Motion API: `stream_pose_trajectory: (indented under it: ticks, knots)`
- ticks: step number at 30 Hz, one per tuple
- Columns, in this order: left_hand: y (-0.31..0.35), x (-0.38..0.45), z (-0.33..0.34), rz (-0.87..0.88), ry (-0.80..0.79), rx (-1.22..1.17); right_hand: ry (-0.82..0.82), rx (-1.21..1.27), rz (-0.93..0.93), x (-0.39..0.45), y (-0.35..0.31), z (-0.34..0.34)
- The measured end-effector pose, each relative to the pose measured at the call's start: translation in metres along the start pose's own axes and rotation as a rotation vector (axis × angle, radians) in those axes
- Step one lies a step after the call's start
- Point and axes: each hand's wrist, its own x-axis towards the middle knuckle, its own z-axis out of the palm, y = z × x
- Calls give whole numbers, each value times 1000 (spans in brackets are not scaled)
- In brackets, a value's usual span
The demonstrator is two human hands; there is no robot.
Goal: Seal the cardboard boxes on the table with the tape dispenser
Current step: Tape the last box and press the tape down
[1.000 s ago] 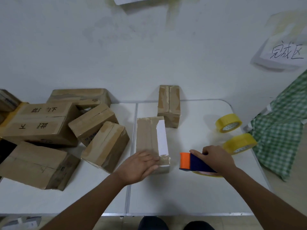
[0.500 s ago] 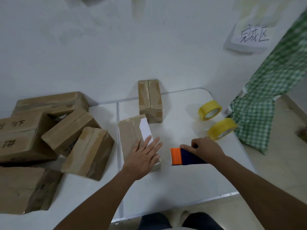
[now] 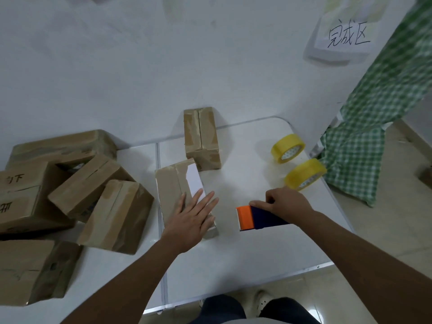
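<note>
The left hand (image 3: 190,219) is pressing flat-fingered on the light, stiff box (image 3: 174,190) – beside it, the right hand (image 3: 286,203) is gripping the tape dispenser (image 3: 259,217).

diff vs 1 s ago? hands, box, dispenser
The left hand went from blurred and curled over the near end of the box to lying flat on it with fingers spread. Nothing was taken or let go. The view swung right and tilted. The right hand holds the tape dispenser beside the box as before; the box, the other boxes and both yellow tape rolls kept their places.
</note>
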Motion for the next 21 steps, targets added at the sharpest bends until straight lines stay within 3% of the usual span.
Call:
stream_pose_trajectory:
  ticks: [6,13,21]
  knots:
    - [1,1,-3,-1,-8,6,-241,54,-47,-7,5,1]
    - [2,0,-2,-10,-16,12,20,-126,-123,-8,-23,19]
    - [3,0,-2,-8,1,-33,46,-29,-63,-6,-36,44]
